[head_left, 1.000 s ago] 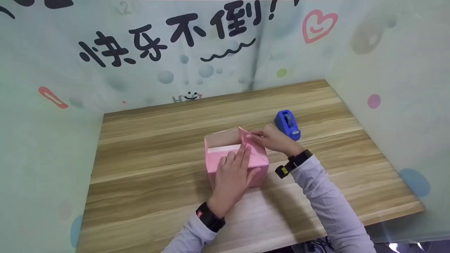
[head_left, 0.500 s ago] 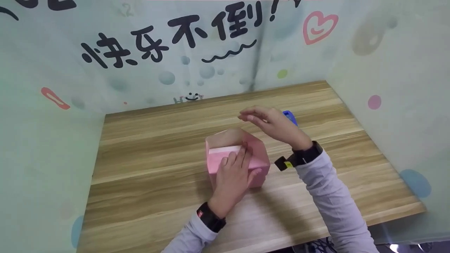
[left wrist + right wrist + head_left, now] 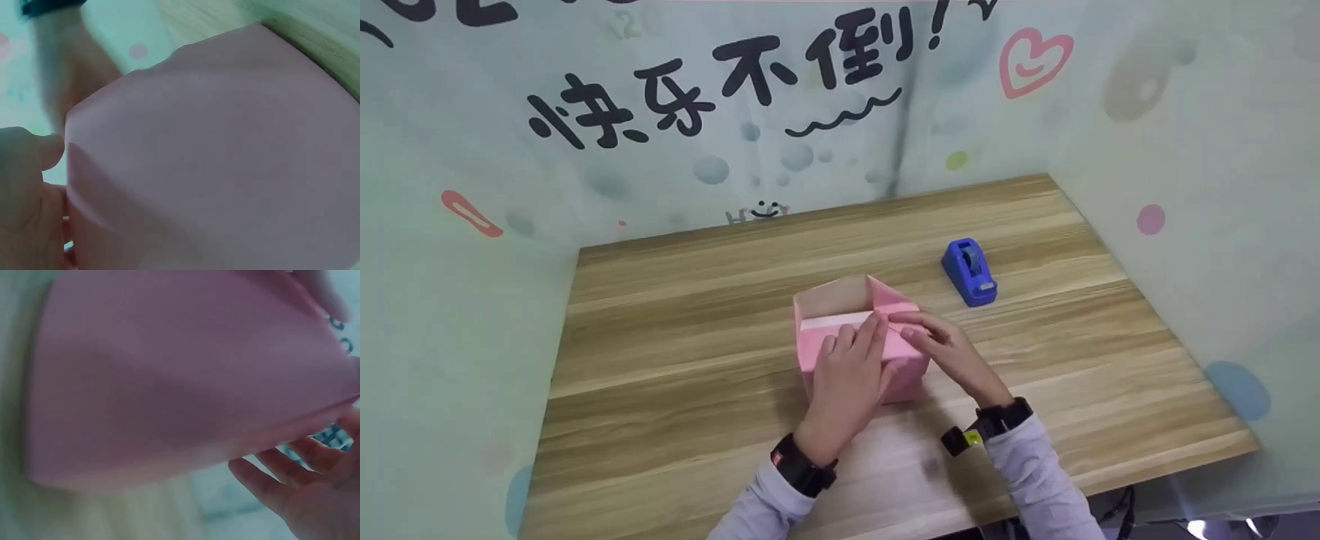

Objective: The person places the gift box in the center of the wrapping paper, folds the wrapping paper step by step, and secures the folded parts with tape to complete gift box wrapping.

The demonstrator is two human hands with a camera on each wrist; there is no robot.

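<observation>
A pink paper-wrapped box (image 3: 904, 386) stands on the table, a loose flap of paper (image 3: 836, 296) raised along its far side. Flat on top of it lies my left hand (image 3: 846, 382), fingers straight and pressing the paper. My right hand (image 3: 952, 356) touches the paper at the top right corner, its fingers extended beside the left fingertips. The left wrist view is mostly a pink side face (image 3: 214, 152), with part of the left hand (image 3: 25, 197) at the edge. In the right wrist view, the right hand's fingers (image 3: 275, 486) lie along the box edge.
A blue tape dispenser (image 3: 970, 271) stands on the wooden table (image 3: 675, 345) behind and to the right of the box. Printed cloth walls (image 3: 660, 180) enclose the table at the back and sides. Dark cables (image 3: 1121, 510) show below the front edge.
My right hand let go of the raised fold, lifted away toward the dispenser, then came back lower onto the box's right top. The right-hand fold now lies partly down. My left hand stayed put.
</observation>
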